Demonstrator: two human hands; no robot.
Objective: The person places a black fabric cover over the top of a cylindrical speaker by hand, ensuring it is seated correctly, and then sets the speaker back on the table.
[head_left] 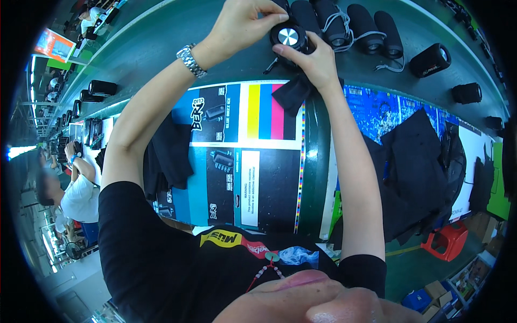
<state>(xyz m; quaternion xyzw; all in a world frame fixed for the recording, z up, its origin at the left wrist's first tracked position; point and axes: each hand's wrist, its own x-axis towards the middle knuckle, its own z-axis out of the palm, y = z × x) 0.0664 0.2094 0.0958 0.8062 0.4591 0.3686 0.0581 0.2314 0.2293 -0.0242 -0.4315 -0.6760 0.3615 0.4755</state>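
Note:
A black cylindrical speaker (pixel 288 36) with a shiny silver disc on its end stands at the far side of the bench, its end turned toward me. My right hand (pixel 318 60) wraps round its near right side, thumb along the lower rim. At its far left edge, my left hand (pixel 245 24) is closed with thumb and fingertips together against it; part of that grip is cut off by the frame's top. A short dark strap (pixel 271 65) hangs below the speaker. Just right of it stand several similar black speakers (pixel 371 32), some with grey cords (pixel 340 24).
Single black speakers (pixel 431 60) lie along the green conveyor (pixel 231 62) to the right, others (pixel 102 88) to the left. Printed sheets (pixel 215 113) and black cloths (pixel 412 161) cover the near bench. A red stool (pixel 446 241) stands lower right; a co-worker (pixel 81 196) sits left.

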